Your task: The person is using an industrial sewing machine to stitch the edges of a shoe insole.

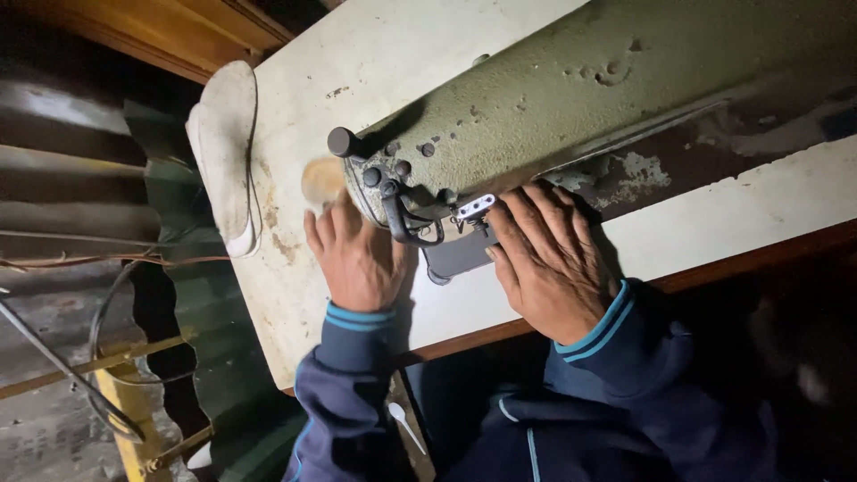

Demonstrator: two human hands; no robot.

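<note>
Under the sewing machine (571,98), both hands flank dark material (460,254).

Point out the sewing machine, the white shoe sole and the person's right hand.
sewing machine (571,98), head view, on its green arm.
white shoe sole (223,152), head view, mid-sole.
right hand (549,259), head view, back of the hand.

No packages, labels, signs or screens appeared anywhere in the view, neither on the work surface, on the machine, nor in the dim surroundings to either side of it.
</note>
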